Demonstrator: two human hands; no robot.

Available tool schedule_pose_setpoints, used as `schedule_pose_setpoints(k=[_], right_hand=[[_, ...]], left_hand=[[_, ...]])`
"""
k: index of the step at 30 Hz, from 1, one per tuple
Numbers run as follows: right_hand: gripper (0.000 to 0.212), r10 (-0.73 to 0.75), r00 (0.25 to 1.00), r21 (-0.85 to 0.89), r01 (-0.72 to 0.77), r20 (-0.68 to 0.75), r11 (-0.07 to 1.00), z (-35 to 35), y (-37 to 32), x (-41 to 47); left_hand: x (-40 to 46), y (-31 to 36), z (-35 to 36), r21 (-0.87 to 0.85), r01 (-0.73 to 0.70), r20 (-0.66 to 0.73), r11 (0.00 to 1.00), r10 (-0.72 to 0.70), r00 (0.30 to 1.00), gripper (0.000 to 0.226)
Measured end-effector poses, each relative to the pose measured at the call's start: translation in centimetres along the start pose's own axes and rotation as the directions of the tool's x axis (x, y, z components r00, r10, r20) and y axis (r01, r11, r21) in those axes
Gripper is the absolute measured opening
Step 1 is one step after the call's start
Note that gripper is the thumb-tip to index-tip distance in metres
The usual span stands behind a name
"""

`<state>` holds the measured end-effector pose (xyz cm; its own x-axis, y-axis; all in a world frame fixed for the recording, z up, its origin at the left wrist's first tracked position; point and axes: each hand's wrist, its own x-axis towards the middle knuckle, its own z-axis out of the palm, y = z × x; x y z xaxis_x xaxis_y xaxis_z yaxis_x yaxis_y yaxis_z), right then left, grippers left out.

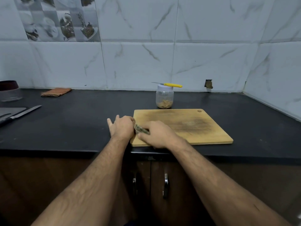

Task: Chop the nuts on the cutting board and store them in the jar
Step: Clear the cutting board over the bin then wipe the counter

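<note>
The wooden cutting board [192, 126] lies on the black counter, its surface bare with dark stains. Behind it stands a clear jar [164, 98] with a white lid and chopped nuts in its bottom. A yellow-handled knife [172, 85] lies across the lid. My right hand [158, 135] is over the board's near left corner, fingers curled on a small greenish cloth or pad [141, 128]. My left hand [121, 128] rests on the counter against the board's left edge, fingers loosely spread, touching the cloth.
A long steel knife [22, 114] lies at the far left beside a grey board [11, 110]. A folded orange cloth [56, 92] and a dark bowl [9, 90] sit near the tiled wall. Cabinet doors with handles [165, 185] are below the counter edge.
</note>
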<state>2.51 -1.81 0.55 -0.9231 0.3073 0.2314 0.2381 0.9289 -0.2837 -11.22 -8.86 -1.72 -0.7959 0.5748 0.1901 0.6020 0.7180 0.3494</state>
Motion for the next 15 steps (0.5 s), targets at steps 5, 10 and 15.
schedule_pose_setpoints(k=[5, 10, 15], right_hand=[[0.021, -0.097, 0.995, 0.208, 0.088, 0.035, 0.974, -1.6, 1.2, -3.9], [0.014, 0.056, 0.997, 0.335, -0.033, -0.059, 0.942, -4.7, 2.9, -5.2], [0.02, 0.556, 0.786, 0.167, -0.531, -0.27, 0.831, -8.6, 8.9, -3.7]], left_hand=[[0.4, -0.1, 0.1, 0.044, 0.009, -0.005, 0.999, -0.008, 1.0, 0.032], [0.2, 0.3, -0.2, 0.131, -0.034, -0.101, 0.991, 0.047, 0.994, 0.03], [-0.3, 1.3, -1.4, 0.03, 0.073, -0.154, 0.997, -0.068, 0.986, 0.024]])
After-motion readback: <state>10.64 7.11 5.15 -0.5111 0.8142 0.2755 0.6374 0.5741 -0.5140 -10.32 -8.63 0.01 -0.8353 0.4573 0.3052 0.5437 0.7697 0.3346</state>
